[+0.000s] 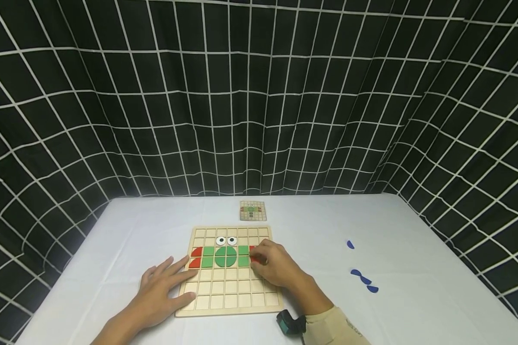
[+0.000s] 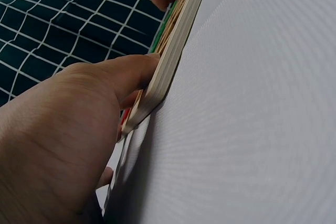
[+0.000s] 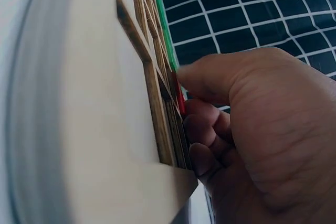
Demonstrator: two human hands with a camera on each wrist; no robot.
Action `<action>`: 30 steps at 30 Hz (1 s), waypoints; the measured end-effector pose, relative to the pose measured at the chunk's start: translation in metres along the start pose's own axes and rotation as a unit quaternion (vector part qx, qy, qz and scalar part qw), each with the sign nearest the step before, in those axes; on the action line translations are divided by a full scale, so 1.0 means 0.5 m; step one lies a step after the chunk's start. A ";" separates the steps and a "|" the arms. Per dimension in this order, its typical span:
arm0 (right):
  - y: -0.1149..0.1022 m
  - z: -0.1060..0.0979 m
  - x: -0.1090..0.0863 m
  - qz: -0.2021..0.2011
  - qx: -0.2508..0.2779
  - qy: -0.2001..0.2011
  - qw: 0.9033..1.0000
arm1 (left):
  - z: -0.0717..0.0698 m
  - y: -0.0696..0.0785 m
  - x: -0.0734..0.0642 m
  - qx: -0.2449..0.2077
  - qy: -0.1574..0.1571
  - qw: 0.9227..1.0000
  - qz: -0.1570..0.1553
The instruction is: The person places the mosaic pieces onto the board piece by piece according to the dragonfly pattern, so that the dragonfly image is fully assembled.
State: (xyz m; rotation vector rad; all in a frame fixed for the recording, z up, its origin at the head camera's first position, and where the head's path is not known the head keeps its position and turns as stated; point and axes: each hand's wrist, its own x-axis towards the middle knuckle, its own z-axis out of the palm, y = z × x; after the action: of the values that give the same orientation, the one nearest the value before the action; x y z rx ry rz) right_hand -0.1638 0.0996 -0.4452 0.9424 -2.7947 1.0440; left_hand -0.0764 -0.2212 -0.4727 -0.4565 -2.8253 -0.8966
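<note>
A wooden grid board (image 1: 230,302) lies on the white table. My left hand (image 1: 164,290) rests at its left edge with fingers spread, fingertips on the rim. At the board's right side, my right hand (image 1: 276,263) pinches a red piece (image 3: 181,98) between thumb and fingers, right at the grid cells; the hand hides part of it. In the grid lie a green circle of quarter pieces (image 1: 226,257), green squares (image 1: 208,256) on both sides of it, and red rounded pieces (image 1: 195,257) at the left. Two round eye pieces (image 1: 226,240) sit above the circle.
Behind the board lies a small pattern card (image 1: 253,211) with a similar figure. Several blue half-round pieces (image 1: 366,280) are scattered on the table to the right. A black curtain with white grid lines (image 1: 250,96) surrounds the table (image 1: 319,215).
</note>
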 end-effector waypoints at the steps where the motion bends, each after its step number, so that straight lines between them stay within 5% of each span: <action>1: 0.000 0.000 0.001 -0.004 0.000 0.002 1.000 | 0.000 -0.001 0.000 0.000 0.000 1.000 -0.001; 6: -0.001 -0.005 0.002 -0.007 0.007 0.015 1.000 | 0.002 -0.002 0.001 -0.001 -0.003 1.000 -0.004; 12: -0.011 -0.061 -0.006 -0.024 0.024 0.087 0.996 | 0.008 -0.001 0.002 -0.005 -0.009 1.000 -0.004; 21: -0.027 -0.188 -0.043 -0.043 -0.031 0.196 0.979 | 0.004 0.001 0.000 -0.006 0.000 1.000 -0.003; 30: 0.025 -0.276 -0.095 -0.098 -0.075 0.265 0.956 | 0.007 -0.001 -0.001 -0.001 0.006 1.000 0.002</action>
State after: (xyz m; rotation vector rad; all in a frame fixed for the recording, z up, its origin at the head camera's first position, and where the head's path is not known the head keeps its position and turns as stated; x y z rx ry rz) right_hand -0.1578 0.2151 -0.3552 0.7618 -2.2519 0.8801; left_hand -0.0762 -0.2199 -0.4760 -0.4565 -2.8121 -0.8973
